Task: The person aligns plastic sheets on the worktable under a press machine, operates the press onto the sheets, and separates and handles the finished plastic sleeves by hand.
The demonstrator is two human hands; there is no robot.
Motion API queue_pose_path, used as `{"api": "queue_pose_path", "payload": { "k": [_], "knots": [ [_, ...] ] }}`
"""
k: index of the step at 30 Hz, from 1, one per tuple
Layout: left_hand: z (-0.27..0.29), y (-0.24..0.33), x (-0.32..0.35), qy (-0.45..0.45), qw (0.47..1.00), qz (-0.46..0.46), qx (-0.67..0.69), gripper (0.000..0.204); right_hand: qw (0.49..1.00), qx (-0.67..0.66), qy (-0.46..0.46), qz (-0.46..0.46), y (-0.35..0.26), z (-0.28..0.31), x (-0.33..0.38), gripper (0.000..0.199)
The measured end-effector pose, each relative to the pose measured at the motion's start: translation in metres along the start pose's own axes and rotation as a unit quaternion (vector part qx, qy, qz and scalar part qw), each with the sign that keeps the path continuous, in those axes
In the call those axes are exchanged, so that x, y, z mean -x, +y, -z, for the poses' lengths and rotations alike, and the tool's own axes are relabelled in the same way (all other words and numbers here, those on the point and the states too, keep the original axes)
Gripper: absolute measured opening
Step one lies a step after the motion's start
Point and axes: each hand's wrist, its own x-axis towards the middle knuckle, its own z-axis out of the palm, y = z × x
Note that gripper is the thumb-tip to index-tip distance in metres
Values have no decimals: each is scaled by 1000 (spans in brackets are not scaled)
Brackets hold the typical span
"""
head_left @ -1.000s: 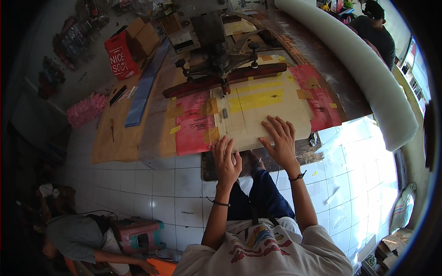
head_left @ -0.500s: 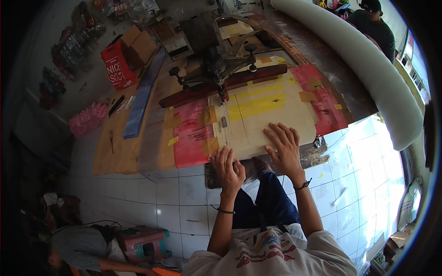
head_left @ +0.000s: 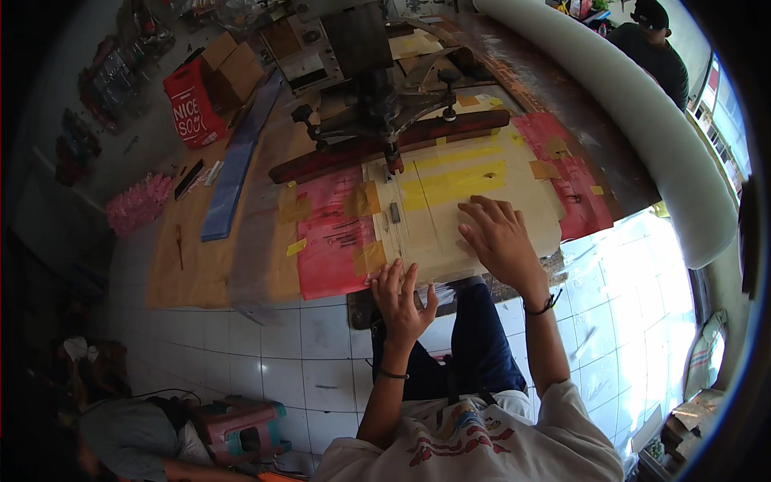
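A cream-coloured board [head_left: 462, 233] with yellow tape strips lies on the work table, taped between red sheets [head_left: 331, 221] at its sides. My left hand [head_left: 401, 307] rests with fingers apart on the board's near left corner, touching the edge beside the red sheet. On the right part of the board lies my right hand [head_left: 499, 237], palm down, its fingers spread. Neither hand grips anything. Beyond them a press machine [head_left: 373, 104] holds a long dark red bar [head_left: 321, 161] across the far part of the board. A small grey metal piece [head_left: 394, 212] sits left of centre.
At the left are a long blue strip [head_left: 234, 173], a red bag [head_left: 193, 108], a cardboard box [head_left: 233, 72] and pink wrap [head_left: 138, 202]. A large white roll [head_left: 610, 88] runs along the right. One person stands far right; another bends at lower left beside a stool [head_left: 241, 430].
My right hand has slid farther up over the board. My left hand stays at the near left corner, its fingers now more spread. The view has shifted slightly.
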Motion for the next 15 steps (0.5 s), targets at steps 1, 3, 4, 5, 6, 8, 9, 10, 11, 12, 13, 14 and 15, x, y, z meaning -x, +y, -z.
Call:
{"api": "queue_pose_path", "payload": {
  "k": [1,3,4,5,6,8,9,10,11,12,13,14,15],
  "knots": [
    [1,0,1,-3,1000,1,1,64,1000,21,5,19,4,-10,-13,41],
    [-2,-2,-2,14,1000,-14,-7,63,998,44,13,40,6,-27,-38,43],
    [-5,-3,-2,15,1000,-16,-6,63,997,64,2,33,6,-36,-49,46],
    [-8,-2,0,14,1000,-14,-1,63,996,85,-9,26,5,-40,-58,48],
    [-8,-3,3,11,1000,-10,0,62,996,84,-9,27,3,-44,-65,48],
    [-9,-7,8,10,1000,-10,-6,62,992,84,-38,89,0,-49,-73,51],
    [-10,-7,8,9,1000,-9,-12,61,992,84,-38,90,0,-50,-73,51],
    [-11,-8,8,10,1000,-8,-12,61,990,88,-49,96,0,-51,-72,51],
    [-12,-9,8,16,1000,-8,-12,61,989,92,-60,101,1,-51,-71,51],
    [-12,-8,9,19,1000,-9,-10,60,989,92,-62,98,2,-50,-71,51],
    [-12,-8,9,17,1000,-9,-8,60,988,98,-64,100,2,-48,-71,51],
    [-12,-7,10,18,1000,-9,-12,60,987,103,-67,101,3,-47,-71,51],
    [-13,-9,8,21,1000,-11,-17,60,987,103,-66,100,4,-47,-71,51]
  ]
}}
